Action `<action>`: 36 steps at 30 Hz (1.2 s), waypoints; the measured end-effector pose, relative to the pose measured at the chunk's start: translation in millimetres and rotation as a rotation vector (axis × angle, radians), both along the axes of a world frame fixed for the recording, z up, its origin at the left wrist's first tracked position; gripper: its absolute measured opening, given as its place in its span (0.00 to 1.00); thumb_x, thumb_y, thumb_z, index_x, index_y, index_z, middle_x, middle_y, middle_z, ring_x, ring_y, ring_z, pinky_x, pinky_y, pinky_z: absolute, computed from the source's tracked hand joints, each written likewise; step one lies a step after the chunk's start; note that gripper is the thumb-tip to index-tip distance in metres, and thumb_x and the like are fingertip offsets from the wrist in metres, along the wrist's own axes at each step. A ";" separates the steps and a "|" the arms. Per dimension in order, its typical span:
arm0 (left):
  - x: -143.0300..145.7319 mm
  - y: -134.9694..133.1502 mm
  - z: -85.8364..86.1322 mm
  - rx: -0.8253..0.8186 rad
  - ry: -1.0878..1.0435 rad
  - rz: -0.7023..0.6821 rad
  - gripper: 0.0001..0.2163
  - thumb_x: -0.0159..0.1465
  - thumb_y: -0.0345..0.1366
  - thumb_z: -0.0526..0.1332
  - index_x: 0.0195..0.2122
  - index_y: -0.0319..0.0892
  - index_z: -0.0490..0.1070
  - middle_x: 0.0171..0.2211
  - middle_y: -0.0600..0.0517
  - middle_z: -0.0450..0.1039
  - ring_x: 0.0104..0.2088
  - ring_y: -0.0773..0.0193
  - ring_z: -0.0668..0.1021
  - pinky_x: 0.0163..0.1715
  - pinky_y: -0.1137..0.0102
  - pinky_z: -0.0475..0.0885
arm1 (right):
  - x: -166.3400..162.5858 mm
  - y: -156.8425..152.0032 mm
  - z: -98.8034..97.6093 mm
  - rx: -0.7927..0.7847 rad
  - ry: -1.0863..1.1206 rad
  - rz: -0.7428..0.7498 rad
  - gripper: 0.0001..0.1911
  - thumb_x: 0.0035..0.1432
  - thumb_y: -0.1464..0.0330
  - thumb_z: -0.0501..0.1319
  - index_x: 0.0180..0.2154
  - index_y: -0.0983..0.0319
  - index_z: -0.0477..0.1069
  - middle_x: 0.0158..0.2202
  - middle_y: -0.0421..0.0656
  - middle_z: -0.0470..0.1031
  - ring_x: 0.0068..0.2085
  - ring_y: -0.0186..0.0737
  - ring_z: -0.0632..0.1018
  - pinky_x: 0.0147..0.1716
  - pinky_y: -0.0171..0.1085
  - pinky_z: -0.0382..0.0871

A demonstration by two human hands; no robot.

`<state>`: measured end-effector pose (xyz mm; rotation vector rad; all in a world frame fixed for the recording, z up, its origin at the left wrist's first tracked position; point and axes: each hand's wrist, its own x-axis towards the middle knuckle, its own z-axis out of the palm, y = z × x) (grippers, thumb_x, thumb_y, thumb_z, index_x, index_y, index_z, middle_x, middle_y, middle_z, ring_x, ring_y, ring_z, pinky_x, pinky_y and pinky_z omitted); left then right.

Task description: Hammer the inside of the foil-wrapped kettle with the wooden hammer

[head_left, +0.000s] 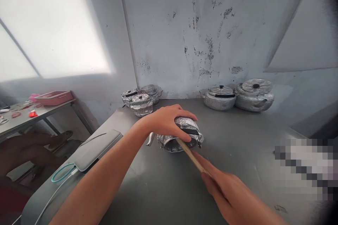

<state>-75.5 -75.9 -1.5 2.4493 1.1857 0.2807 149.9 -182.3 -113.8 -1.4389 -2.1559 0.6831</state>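
Note:
A dented silver metal kettle [188, 123] lies tipped on the grey table, its round opening facing me. My left hand [167, 121] grips it from above, with fingers over the body and the thumb near the black handle [191, 132]. The curved spout [150, 139] points to the left. In my right hand [218, 181], fingers are wrapped round a wooden stick [194, 158]. The stick's far end reaches into the kettle's opening, and its tip is hidden inside.
Several small silver kettles [141, 103] stand at the table's back left. Two larger ones, one a kettle [220, 100] with a black handle, stand at the back right. A grey power bank [97, 149] with a cable lies on the left. A pink tray [54, 98] sits on another table.

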 end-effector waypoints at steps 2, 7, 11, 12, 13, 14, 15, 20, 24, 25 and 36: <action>-0.3 0.7 -0.4 0.001 -0.006 -0.002 0.27 0.56 0.52 0.69 0.58 0.64 0.72 0.55 0.53 0.67 0.51 0.53 0.75 0.48 0.64 0.71 | -0.8 -0.4 1.9 -0.007 0.012 0.005 0.28 0.70 0.61 0.49 0.69 0.50 0.63 0.39 0.41 0.85 0.39 0.46 0.85 0.42 0.40 0.78; -1.1 2.1 -0.8 0.005 -0.017 -0.007 0.27 0.56 0.51 0.69 0.58 0.63 0.72 0.55 0.52 0.67 0.51 0.52 0.75 0.49 0.64 0.71 | -1.1 0.7 4.3 -0.075 0.034 0.070 0.30 0.72 0.62 0.46 0.72 0.52 0.54 0.26 0.38 0.79 0.25 0.42 0.79 0.26 0.36 0.73; -1.5 2.8 -1.1 0.004 -0.023 -0.006 0.27 0.56 0.51 0.70 0.58 0.63 0.72 0.55 0.52 0.67 0.51 0.53 0.75 0.49 0.64 0.71 | -1.1 1.7 2.3 -0.064 0.083 0.032 0.29 0.71 0.62 0.47 0.71 0.52 0.57 0.27 0.39 0.80 0.25 0.42 0.79 0.30 0.37 0.75; -1.6 2.9 -1.1 0.004 -0.020 -0.006 0.27 0.56 0.51 0.70 0.58 0.63 0.72 0.55 0.53 0.67 0.51 0.53 0.75 0.49 0.64 0.71 | -1.3 1.7 1.9 -0.065 0.089 0.032 0.29 0.71 0.62 0.48 0.71 0.53 0.58 0.27 0.39 0.79 0.25 0.42 0.79 0.30 0.38 0.75; -1.7 3.1 -1.2 0.004 -0.018 -0.004 0.27 0.56 0.51 0.70 0.58 0.63 0.72 0.55 0.53 0.67 0.51 0.53 0.75 0.49 0.64 0.71 | -1.5 1.7 1.7 -0.068 0.089 0.039 0.29 0.71 0.62 0.48 0.71 0.52 0.59 0.26 0.39 0.79 0.25 0.42 0.78 0.30 0.38 0.75; -1.8 3.4 -1.3 0.005 -0.018 -0.002 0.27 0.56 0.51 0.70 0.58 0.64 0.72 0.55 0.53 0.67 0.51 0.53 0.75 0.49 0.63 0.71 | -1.7 1.6 1.7 -0.073 0.090 0.049 0.29 0.71 0.62 0.48 0.70 0.52 0.59 0.26 0.39 0.79 0.25 0.42 0.78 0.30 0.37 0.75; -2.0 3.6 -1.4 0.004 -0.018 0.000 0.27 0.56 0.51 0.70 0.58 0.64 0.72 0.55 0.52 0.67 0.51 0.53 0.75 0.49 0.63 0.71 | -2.0 1.5 1.8 -0.076 0.093 0.055 0.29 0.71 0.62 0.48 0.70 0.52 0.59 0.27 0.39 0.79 0.25 0.41 0.78 0.29 0.37 0.74; -2.7 5.1 -1.9 -0.003 -0.018 -0.011 0.27 0.56 0.52 0.69 0.59 0.64 0.72 0.55 0.52 0.67 0.51 0.52 0.75 0.50 0.63 0.71 | -2.8 1.7 2.4 -0.075 0.100 0.027 0.29 0.72 0.62 0.47 0.72 0.52 0.56 0.25 0.37 0.76 0.24 0.39 0.77 0.26 0.34 0.72; -2.6 5.6 -1.7 0.000 -0.024 -0.001 0.27 0.56 0.52 0.70 0.58 0.64 0.72 0.55 0.52 0.67 0.51 0.52 0.75 0.50 0.63 0.70 | -2.0 2.5 2.8 -0.078 0.065 0.058 0.30 0.73 0.62 0.46 0.73 0.51 0.53 0.26 0.38 0.77 0.26 0.41 0.78 0.28 0.35 0.73; -2.5 5.6 -1.6 0.003 -0.025 -0.002 0.27 0.56 0.52 0.70 0.58 0.64 0.72 0.55 0.52 0.67 0.52 0.52 0.75 0.50 0.62 0.70 | -1.7 2.6 2.8 -0.080 0.066 0.057 0.30 0.73 0.62 0.46 0.73 0.51 0.51 0.28 0.38 0.77 0.27 0.41 0.79 0.29 0.36 0.74; -2.5 4.6 -0.6 -0.011 -0.022 0.006 0.28 0.56 0.52 0.70 0.59 0.64 0.72 0.55 0.52 0.67 0.51 0.52 0.74 0.48 0.63 0.71 | -0.7 2.5 2.2 -0.012 0.008 0.027 0.28 0.73 0.63 0.47 0.71 0.51 0.57 0.36 0.41 0.83 0.37 0.44 0.84 0.44 0.40 0.77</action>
